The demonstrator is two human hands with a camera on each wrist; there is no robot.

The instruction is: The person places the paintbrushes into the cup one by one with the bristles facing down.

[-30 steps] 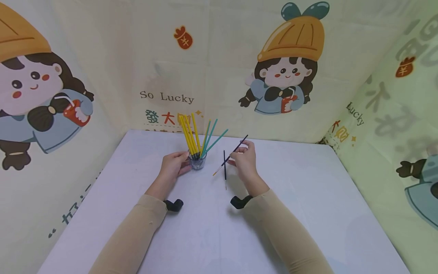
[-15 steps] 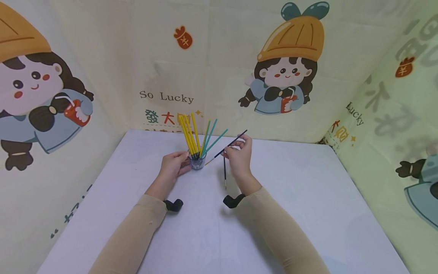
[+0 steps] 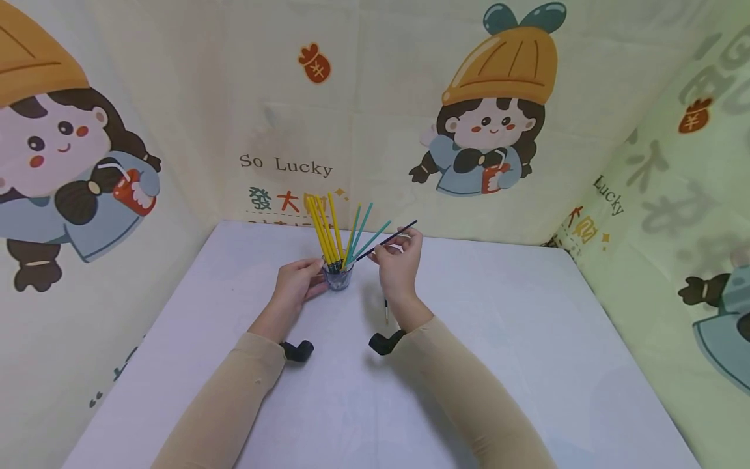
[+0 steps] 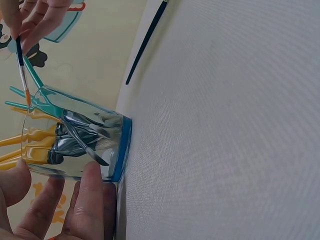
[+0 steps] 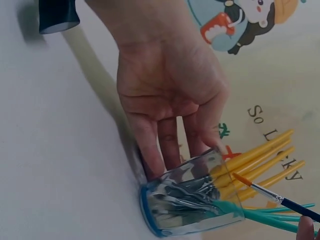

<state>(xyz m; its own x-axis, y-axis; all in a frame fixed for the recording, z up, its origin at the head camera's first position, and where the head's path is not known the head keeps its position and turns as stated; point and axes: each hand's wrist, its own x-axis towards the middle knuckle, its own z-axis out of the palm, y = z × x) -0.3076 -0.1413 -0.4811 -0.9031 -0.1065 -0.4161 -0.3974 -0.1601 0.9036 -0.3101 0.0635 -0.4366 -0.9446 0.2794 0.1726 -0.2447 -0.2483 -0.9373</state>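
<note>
My left hand (image 3: 295,283) holds the side of a clear glass cup (image 3: 338,282), thumb near the rim and fingers along the wall. Several yellow handles (image 5: 260,152) and teal handles (image 3: 373,238) stick out of the cup; their dark metallic ends point down inside. My right hand (image 3: 400,270) pinches a slim paintbrush (image 5: 275,196) with a dark blue handle and silver ferrule. Its orange bristle tip points down at the cup's mouth, beside the handles. A second dark-handled paintbrush (image 3: 386,314) lies on the table, partly hidden behind my right hand in the head view.
The white table (image 3: 363,404) spreads out in front of both arms. Cream fabric with cartoon prints (image 3: 489,124) hangs at the back and on both sides. A black wrist camera (image 3: 299,352) sits on the left wrist, another (image 3: 387,342) on the right.
My right hand has moved left with its paintbrush, bringing the bristle tip from above the table to the cup's mouth. My left hand and the cup have stayed in place.
</note>
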